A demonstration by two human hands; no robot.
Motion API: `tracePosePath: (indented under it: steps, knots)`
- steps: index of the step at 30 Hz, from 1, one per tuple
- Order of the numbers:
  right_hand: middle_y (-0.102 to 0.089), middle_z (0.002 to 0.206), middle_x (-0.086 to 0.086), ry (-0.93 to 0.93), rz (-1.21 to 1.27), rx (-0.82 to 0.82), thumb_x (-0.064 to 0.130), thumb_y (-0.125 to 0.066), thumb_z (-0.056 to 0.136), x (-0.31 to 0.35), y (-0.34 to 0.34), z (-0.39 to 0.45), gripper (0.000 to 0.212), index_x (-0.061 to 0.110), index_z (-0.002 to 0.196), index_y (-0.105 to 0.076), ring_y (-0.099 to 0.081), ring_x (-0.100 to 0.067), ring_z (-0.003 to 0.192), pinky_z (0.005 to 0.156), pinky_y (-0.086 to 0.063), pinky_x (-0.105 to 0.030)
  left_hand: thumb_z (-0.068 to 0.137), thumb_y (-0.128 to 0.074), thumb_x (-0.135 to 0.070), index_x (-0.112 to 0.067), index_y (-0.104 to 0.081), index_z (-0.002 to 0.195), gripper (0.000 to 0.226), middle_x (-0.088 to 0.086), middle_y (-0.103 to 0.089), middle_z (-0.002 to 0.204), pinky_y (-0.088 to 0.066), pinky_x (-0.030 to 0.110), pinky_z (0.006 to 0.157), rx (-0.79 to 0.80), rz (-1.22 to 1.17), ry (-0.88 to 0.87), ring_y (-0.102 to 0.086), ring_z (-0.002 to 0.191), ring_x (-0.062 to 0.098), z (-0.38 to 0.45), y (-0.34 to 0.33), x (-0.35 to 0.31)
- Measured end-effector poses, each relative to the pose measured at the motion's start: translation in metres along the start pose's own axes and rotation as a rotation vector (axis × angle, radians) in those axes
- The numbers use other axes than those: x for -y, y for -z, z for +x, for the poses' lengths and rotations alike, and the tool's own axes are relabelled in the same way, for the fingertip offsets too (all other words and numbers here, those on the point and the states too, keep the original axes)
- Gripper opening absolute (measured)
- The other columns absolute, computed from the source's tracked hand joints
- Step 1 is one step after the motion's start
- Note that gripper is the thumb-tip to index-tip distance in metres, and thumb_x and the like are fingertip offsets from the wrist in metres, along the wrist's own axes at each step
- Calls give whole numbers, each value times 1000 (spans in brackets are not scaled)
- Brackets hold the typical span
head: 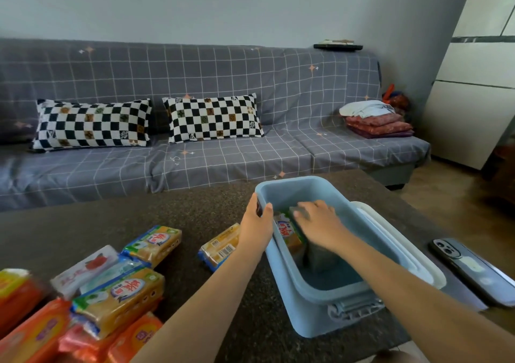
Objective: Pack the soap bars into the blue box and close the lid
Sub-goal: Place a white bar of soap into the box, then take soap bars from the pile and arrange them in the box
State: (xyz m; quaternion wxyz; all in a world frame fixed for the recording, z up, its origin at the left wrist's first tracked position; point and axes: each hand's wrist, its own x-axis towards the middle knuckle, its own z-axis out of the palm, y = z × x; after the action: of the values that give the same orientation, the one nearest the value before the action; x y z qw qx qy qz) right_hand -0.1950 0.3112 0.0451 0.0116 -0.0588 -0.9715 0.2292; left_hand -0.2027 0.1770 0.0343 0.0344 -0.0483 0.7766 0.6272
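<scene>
Soap bars (139, 273) lie left of the blue box (328, 307) on the dark desk (195, 204); left hand (257, 220) clamps its rim, right hand (317, 222) presses one bar (288, 233) inside, fingers spread. White lid (412, 254) and phone (471, 268) lie right; sofa (223, 151) behind.

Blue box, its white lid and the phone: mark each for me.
blue box (320, 318), head view, near outer wall.
white lid (429, 275), head view, near corner of its rim.
phone (473, 269), head view, middle of its back.
</scene>
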Motion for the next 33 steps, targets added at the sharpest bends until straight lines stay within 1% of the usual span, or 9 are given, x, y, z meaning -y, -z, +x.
tracePosePath:
  steps: [2, 4, 9, 12, 17, 20, 24, 30, 33]
  knots:
    - [-48, 138, -2, 64, 152, -48, 33, -43, 96, 12, 6, -14, 42, 22, 137, -43, -45, -19, 127, 105, -38, -35, 99, -40, -24, -26, -48, 127, 29, -3, -61, 111, -47, 30, 83, -17, -72, 23, -59, 99, 14, -6, 7, 1]
    - [-57, 128, 0, 116, 257, -81, 28, -45, 96, 26, 12, -32, 38, 22, 133, -47, -54, -14, 116, 97, -42, -27, 98, -40, -22, -21, -52, 127, 32, -5, -60, 104, -48, 30, 83, -46, -106, 28, -57, 92, 9, -13, 18, 6]
    - [-56, 129, 4, 315, 322, -204, 23, -46, 96, 66, 8, -79, 37, 22, 132, -50, -53, -8, 116, 96, -42, -20, 97, -42, -21, -19, -54, 129, 34, 2, -58, 126, -45, 25, 80, -176, -34, -10, -55, 106, 11, -27, 57, 31]
    - [-52, 135, 6, 387, 322, -186, 22, -44, 97, 86, -14, -90, 38, 23, 134, -48, -50, -5, 122, 96, -36, -14, 97, -42, -21, -20, -54, 128, 33, 3, -57, 129, -51, 41, 92, -225, -15, 49, -56, 109, 17, -28, 76, 44]
    - [-50, 138, 3, 266, 380, -87, 23, -45, 96, 95, -61, -84, 39, 22, 135, -47, -48, -9, 126, 100, -40, -20, 97, -40, -16, -14, -50, 135, 39, 6, -56, 127, -43, 21, 69, -206, -21, 124, -57, 90, 10, -22, 91, 59]
    - [-49, 139, 1, 154, 385, -8, 25, -45, 96, 93, -84, -72, 42, 20, 138, -43, -49, -11, 125, 98, -42, -23, 99, -38, -18, -17, -46, 139, 41, 5, -49, 141, -38, 24, 88, -166, 11, 176, -51, 121, 17, -14, 94, 62]
    - [-44, 143, -3, -50, 436, 107, 25, -44, 97, 91, -105, -51, 49, 18, 144, -33, -47, -16, 128, 96, -40, -24, 100, -34, -24, -20, -40, 143, 44, 5, -41, 148, -33, 32, 106, -106, 51, 270, -40, 134, 21, 0, 95, 65]
    - [-44, 145, -7, -205, 518, 226, 27, -41, 98, 85, -129, -28, 55, 15, 148, -23, -45, -21, 130, 100, -39, -30, 100, -32, -34, -20, -38, 144, 46, 4, -39, 149, -28, 34, 110, -52, 168, 311, -36, 137, 22, 14, 95, 72]
    - [-43, 146, -6, -253, 571, 203, 27, -43, 97, 82, -134, -24, 54, 15, 147, -27, -43, -21, 132, 105, -36, -33, 101, -30, -35, -14, -43, 141, 47, 7, -53, 134, -35, 31, 99, -26, 232, 354, -48, 123, 21, 17, 94, 70]
